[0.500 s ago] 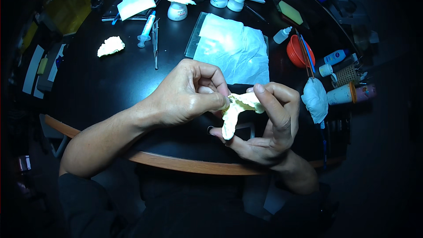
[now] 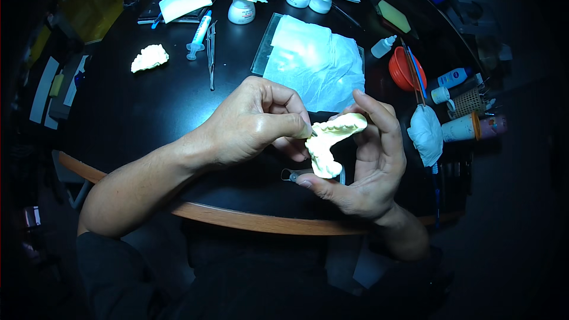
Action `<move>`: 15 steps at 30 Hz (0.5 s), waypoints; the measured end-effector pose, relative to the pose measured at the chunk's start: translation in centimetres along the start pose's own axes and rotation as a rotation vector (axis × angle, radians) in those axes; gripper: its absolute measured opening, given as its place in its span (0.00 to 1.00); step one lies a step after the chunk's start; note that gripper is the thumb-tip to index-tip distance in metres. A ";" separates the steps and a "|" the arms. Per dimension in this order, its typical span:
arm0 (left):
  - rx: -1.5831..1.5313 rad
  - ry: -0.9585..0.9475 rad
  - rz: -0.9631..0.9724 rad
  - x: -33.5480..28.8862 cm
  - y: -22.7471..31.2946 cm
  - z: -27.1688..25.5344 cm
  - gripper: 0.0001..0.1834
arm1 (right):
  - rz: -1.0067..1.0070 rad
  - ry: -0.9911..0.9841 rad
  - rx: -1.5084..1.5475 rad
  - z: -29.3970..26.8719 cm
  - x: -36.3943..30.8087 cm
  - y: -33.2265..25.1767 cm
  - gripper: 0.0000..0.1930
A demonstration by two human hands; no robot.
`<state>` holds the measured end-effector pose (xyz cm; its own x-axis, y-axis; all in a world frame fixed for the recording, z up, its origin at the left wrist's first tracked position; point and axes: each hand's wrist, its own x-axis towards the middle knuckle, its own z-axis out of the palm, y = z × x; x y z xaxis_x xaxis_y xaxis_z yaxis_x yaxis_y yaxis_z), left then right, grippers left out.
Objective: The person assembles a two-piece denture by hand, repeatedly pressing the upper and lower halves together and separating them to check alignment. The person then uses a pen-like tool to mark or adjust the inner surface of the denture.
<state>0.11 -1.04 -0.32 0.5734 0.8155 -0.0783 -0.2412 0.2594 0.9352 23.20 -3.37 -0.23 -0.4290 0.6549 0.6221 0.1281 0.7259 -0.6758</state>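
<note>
A pale yellow horseshoe-shaped dental cast (image 2: 323, 151) is held up above the near side of the table, with a row of teeth shapes along its edge. My left hand (image 2: 255, 121) pinches its curved front between thumb and fingers; a small dark bit shows at the fingertips, too small to name. Around the cast's two ends my right hand (image 2: 373, 160) is spread, thumb below and fingers above. Whether the right hand touches the cast I cannot tell. A second pale cast (image 2: 150, 58) lies on the table at the left.
A glass slab (image 2: 261, 59) under crumpled white paper (image 2: 314, 65) lies beyond my hands. Nearby are a syringe (image 2: 199, 35), tweezers (image 2: 211, 59), several white jars (image 2: 242, 12), a dropper bottle (image 2: 383, 46), a red bowl (image 2: 403, 70) and a white cloth bundle (image 2: 425, 136).
The cast has turned, so its horseshoe opening now faces right and its teeth edge shows. My right fingers and thumb have spread wider apart; the left hand keeps its pinch.
</note>
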 end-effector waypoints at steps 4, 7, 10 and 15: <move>0.000 -0.001 0.005 0.1 0.0 0.1 0.08 | 0.009 -0.012 0.028 -0.1 -0.1 0.2 0.54; -0.022 0.002 0.004 0.1 0.1 0.1 0.08 | 0.023 0.012 0.047 0.0 -0.1 0.2 0.53; -0.015 0.011 -0.001 0.0 0.3 0.1 0.08 | -0.060 0.022 -0.147 -0.1 0.1 0.2 0.51; -0.017 0.012 0.013 0.0 0.5 0.2 0.05 | -0.140 0.049 -0.262 0.1 0.0 -0.1 0.49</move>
<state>0.18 -1.01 0.17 0.5605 0.8251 -0.0707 -0.2618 0.2575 0.9301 23.13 -3.46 -0.22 -0.4160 0.5493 0.7247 0.2998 0.8353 -0.4609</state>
